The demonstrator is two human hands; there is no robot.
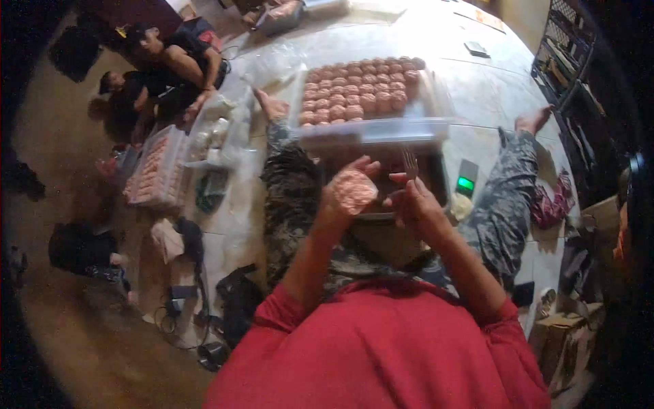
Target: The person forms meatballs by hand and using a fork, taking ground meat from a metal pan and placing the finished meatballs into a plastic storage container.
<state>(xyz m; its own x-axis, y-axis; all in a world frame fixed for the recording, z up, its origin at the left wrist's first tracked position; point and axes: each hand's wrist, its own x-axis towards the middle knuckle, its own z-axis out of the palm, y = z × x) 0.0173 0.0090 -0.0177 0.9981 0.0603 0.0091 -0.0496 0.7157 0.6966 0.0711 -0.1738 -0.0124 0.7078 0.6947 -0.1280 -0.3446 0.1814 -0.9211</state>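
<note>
On my left hand rests a pinkish ball of dough-like material, its surface covered in grooves. My right hand grips a metal fork with the tines pointing away from me; the handle is mostly hidden in the fingers. The fork is apart from the ball. Beyond both hands stands a clear plastic container, with rows of similar grooved pink balls inside. Beneath my hands, between my legs, lies a dark rectangular tray, its contents mostly hidden.
A scale with a lit green display sits by my right leg, a pale lump against it. Two people sit at the left near another container of pink pieces and a plastic bag. A rack stands right.
</note>
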